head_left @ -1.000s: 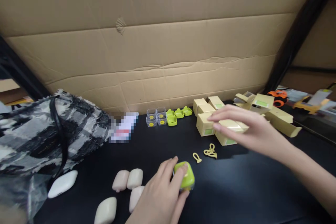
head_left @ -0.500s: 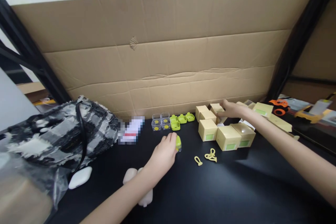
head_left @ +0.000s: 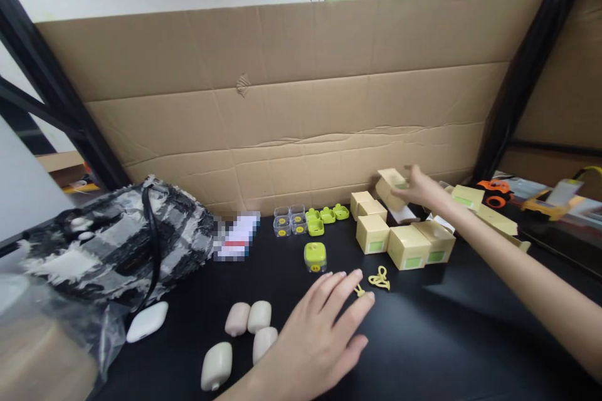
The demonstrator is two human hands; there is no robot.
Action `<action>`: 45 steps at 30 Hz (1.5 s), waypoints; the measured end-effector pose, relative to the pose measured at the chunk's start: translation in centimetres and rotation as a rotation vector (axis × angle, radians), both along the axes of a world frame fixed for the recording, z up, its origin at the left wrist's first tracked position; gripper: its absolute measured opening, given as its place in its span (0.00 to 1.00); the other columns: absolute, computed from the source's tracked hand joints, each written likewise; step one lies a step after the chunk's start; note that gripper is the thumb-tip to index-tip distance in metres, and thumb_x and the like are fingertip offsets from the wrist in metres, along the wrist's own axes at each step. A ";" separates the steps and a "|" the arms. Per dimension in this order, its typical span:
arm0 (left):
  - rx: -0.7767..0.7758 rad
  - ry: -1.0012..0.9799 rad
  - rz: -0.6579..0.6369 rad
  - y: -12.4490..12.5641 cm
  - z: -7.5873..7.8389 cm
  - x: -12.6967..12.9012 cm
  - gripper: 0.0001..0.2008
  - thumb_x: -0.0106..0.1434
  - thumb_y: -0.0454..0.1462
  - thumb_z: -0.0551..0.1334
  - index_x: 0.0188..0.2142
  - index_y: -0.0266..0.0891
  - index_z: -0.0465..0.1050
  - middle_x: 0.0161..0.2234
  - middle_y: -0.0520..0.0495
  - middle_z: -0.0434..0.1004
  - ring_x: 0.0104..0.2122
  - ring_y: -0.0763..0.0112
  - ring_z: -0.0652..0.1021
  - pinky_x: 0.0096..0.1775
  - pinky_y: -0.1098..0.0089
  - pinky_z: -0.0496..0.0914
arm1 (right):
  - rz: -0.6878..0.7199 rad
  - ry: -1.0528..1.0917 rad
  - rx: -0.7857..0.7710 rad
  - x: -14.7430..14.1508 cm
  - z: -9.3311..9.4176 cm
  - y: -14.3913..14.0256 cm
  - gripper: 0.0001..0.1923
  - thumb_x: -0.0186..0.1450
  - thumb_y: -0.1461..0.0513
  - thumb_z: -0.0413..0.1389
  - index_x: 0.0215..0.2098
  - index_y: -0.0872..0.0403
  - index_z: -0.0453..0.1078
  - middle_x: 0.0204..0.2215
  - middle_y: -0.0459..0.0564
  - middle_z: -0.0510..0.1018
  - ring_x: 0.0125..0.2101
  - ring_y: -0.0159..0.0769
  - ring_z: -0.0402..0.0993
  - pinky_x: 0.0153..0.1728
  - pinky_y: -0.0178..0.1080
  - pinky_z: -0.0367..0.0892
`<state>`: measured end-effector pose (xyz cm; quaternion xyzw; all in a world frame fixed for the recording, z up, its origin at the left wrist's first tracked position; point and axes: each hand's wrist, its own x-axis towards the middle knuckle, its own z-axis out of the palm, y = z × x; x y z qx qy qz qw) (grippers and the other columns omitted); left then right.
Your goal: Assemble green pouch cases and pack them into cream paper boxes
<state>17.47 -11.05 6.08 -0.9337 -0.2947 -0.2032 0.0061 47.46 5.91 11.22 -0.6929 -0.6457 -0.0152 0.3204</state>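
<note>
Right hand (head_left: 421, 191) lifts a small box (head_left: 389, 188); left hand (head_left: 320, 332) hovers flat.

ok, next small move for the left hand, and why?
Probably ease the left hand forward and pinch the small yellow loop at its fingertips: the hand is open and empty over the black table, while the right hand already holds a small carton by the stacked boxes.

Even, fairly bright light, soft shadows on the dark table, wide-angle bending at edges

Left hand (head_left: 320, 332) spread flat, right hand (head_left: 421, 191) outstretched
</note>
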 end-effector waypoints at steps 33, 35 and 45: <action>-1.305 -1.290 0.200 0.1 -1.8 -0.1 0.32 0.56 0.44 0.65 0.53 0.47 0.47 0.56 0.38 0.64 0.48 0.53 0.75 0.36 0.60 0.75 | 0.971 -0.368 0.487 -9.3 -7.2 -14.3 0.49 0.53 0.35 0.53 0.62 0.56 0.53 0.56 0.69 0.62 0.49 0.56 0.69 0.40 0.51 0.71; -1.323 -1.283 0.208 0.1 -2.1 -0.1 0.32 0.56 0.42 0.65 0.53 0.47 0.47 0.53 0.40 0.66 0.47 0.55 0.76 0.36 0.61 0.75 | 1.034 -0.463 0.614 -9.3 -6.5 -14.7 0.35 0.56 0.43 0.58 0.56 0.52 0.63 0.43 0.58 0.74 0.33 0.43 0.74 0.31 0.43 0.70; -1.298 -1.271 0.090 0.1 -2.0 0.0 0.32 0.53 0.37 0.66 0.53 0.48 0.51 0.51 0.46 0.69 0.46 0.60 0.75 0.41 0.64 0.71 | 1.195 -0.542 0.571 -9.6 -5.1 -15.2 0.13 0.64 0.65 0.55 0.46 0.58 0.72 0.25 0.46 0.75 0.21 0.32 0.68 0.22 0.38 0.65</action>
